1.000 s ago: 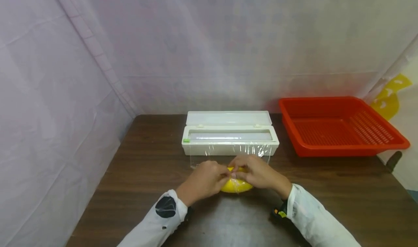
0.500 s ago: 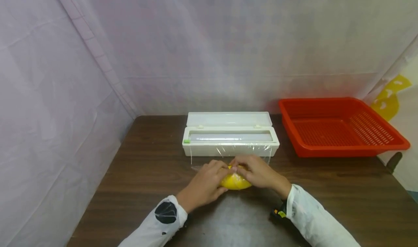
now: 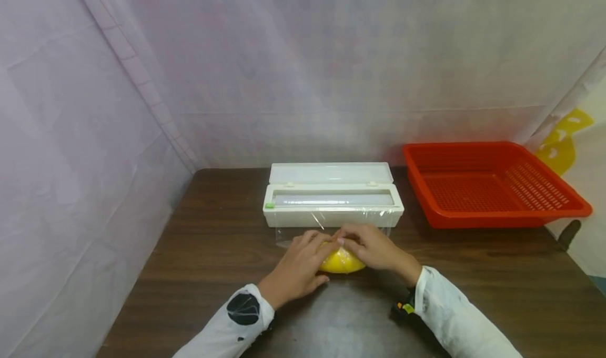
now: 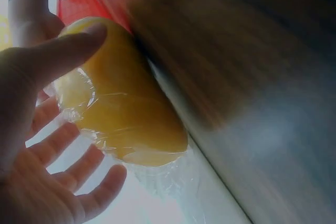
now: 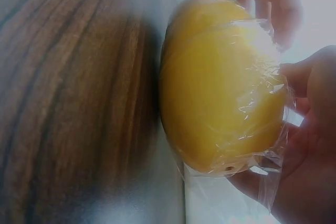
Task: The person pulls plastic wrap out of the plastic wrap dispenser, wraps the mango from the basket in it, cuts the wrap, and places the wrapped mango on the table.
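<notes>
A yellow oval fruit (image 3: 342,262), wrapped in clear plastic wrap (image 5: 252,95), lies on the table in front of a white wrap box (image 3: 333,218). My left hand (image 3: 299,266) is at the fruit's left, fingers extended over its upper side and thumb held away from it. The left wrist view has those fingers (image 4: 79,166) loosely spread beside the wrapped fruit. My right hand (image 3: 374,246) bends over the fruit from the right, its thumb and forefinger pinching the wrap at the top. Creased wrap bunches toward the right palm in the right wrist view.
The box's lid (image 3: 331,173) stands raised, showing the film roll (image 3: 333,199) inside. A transparent sheet hangs from its front edge toward the hands. A red plastic basket (image 3: 492,216) stands at the back right of the wooden table (image 3: 189,274); white cloth hangs behind.
My left fingers have let go of their pinch at the fruit's top and straightened, with the thumb moving off toward me. The right hand has barely moved.
</notes>
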A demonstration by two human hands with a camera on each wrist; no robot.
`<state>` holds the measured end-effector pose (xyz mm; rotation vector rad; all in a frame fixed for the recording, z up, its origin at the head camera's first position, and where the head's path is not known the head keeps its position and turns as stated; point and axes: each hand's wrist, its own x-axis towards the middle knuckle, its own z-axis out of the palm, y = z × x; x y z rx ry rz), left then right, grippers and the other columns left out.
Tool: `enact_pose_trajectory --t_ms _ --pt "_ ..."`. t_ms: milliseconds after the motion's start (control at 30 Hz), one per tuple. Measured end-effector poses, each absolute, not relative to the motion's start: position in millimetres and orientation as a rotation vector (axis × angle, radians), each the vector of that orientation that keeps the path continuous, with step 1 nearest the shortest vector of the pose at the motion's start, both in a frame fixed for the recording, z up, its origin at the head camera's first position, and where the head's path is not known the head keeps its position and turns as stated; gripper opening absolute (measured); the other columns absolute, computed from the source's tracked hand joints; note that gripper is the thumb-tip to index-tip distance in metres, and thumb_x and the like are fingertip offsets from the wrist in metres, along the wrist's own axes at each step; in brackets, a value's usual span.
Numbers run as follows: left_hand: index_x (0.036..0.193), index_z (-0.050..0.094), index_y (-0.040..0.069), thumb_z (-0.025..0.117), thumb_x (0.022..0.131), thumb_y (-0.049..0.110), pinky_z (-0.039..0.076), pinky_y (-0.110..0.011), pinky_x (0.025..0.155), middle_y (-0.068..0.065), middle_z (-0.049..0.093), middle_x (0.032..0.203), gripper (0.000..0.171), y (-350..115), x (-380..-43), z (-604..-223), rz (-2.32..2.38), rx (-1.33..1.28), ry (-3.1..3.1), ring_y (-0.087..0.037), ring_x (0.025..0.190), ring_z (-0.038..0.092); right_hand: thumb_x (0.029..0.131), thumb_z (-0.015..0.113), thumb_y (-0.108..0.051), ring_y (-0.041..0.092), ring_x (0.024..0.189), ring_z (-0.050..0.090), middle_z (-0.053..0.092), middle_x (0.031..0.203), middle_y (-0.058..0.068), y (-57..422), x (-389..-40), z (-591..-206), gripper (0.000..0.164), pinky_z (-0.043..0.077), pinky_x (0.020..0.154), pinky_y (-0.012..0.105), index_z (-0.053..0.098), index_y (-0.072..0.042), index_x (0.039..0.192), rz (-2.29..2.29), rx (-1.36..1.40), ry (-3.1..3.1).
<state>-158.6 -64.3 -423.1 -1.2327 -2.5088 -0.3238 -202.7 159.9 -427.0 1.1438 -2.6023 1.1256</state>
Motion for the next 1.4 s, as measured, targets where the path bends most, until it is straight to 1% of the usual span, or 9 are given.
enact_pose_trajectory --t_ms 167,267,467,633,767,900,1067,1233,1400 --pt "0.139 0.052 0.009 0.086 0.07 0.017 0.056 -0.043 0.091 -0.008 0.06 0.13 0.077 -65.1 -162.7 -422.1 -0.351 -1.238 -2.503 -0.025 0.113 0.055 0.097 0.061 -0.018 0.007 0.083 0.064 0.077 0.096 -0.004 158.9 -202.7 -427.8 0.012 0.058 0.072 0.037 0.073 -0.019 0.099 1.1 1.109 -2.615" --pt "0.138 0.053 0.01 0.086 0.07 0.017 0.055 -0.043 0.092 -0.008 0.06 0.131 0.075 -66.2 -165.5 -420.2 -0.374 -1.244 -2.526 -0.025 0.112 0.056 0.099 0.058 -0.021 0.006 0.08 0.062 0.075 0.093 -0.005 158.3 -202.6 -427.5 0.015 0.057 0.07 0.035 0.072 -0.019 0.1 1.084 1.097 -2.62" --pt "0.129 0.059 0.013 0.085 0.072 0.019 0.053 -0.044 0.096 -0.006 0.063 0.13 0.064 -68.1 -173.9 -416.3 -0.449 -1.233 -2.596 -0.022 0.111 0.056 0.101 0.055 -0.031 0.012 0.092 0.063 0.074 0.102 0.002 159.8 -201.0 -418.5 0.027 0.058 0.082 0.044 0.069 -0.009 0.11 0.984 1.022 -2.595" --pt "0.128 0.06 0.011 0.083 0.074 0.019 0.05 -0.041 0.102 -0.004 0.064 0.128 0.059 -70.4 -181.5 -415.3 -0.546 -1.22 -2.646 -0.018 0.112 0.055 0.094 0.063 -0.04 0.018 0.104 0.061 0.071 0.113 0.004 161.3 -194.6 -406.5 0.037 0.054 0.09 0.048 0.065 -0.011 0.117 0.861 1.08 -2.569" --pt "0.134 0.057 0.008 0.08 0.079 0.018 0.048 -0.042 0.105 -0.006 0.061 0.134 0.061 -72.0 -186.2 -414.5 -0.609 -1.241 -2.675 -0.018 0.118 0.052 0.085 0.073 -0.044 0.017 0.107 0.057 0.066 0.118 0.003 158.2 -187.8 -401.1 0.049 0.053 0.092 0.047 0.062 -0.013 0.121 0.747 1.173 -2.541" --pt "0.144 0.049 0.013 0.076 0.083 0.016 0.047 -0.043 0.105 -0.003 0.057 0.141 0.067 -74.0 -189.6 -412.7 -0.689 -1.219 -2.743 -0.015 0.119 0.05 0.076 0.081 -0.043 0.022 0.109 0.056 0.064 0.122 0.008 154.7 -182.6 -400.1 0.059 0.052 0.092 0.05 0.063 -0.011 0.122 0.641 1.159 -2.489" --pt "0.144 0.047 0.015 0.075 0.083 0.013 0.05 -0.042 0.101 -0.002 0.059 0.135 0.067 -75.7 -193.4 -409.7 -0.765 -1.204 -2.786 -0.013 0.111 0.051 0.066 0.089 -0.038 0.025 0.11 0.054 0.062 0.122 0.008 150.2 -179.0 -399.2 0.07 0.05 0.093 0.052 0.063 -0.011 0.124 0.567 1.15 -2.485" --pt "0.143 0.048 0.008 0.075 0.083 0.013 0.052 -0.041 0.098 -0.006 0.062 0.13 0.066 -76.0 -196.3 -406.6 -0.792 -1.2 -2.816 -0.014 0.106 0.054 0.061 0.092 -0.035 0.027 0.112 0.054 0.062 0.123 0.01 148.3 -178.3 -404.2 0.075 0.049 0.093 0.054 0.063 -0.01 0.125 0.498 1.143 -2.519" --pt "0.142 0.048 0.006 0.074 0.084 0.013 0.052 -0.041 0.098 -0.008 0.063 0.129 0.064 -75.9 -198.3 -406.4 -0.796 -1.183 -2.842 -0.014 0.105 0.055 0.061 0.092 -0.032 0.028 0.112 0.054 0.061 0.126 0.01 147.5 -178.0 -406.9 0.076 0.05 0.093 0.053 0.061 -0.01 0.127 0.443 1.141 -2.557"
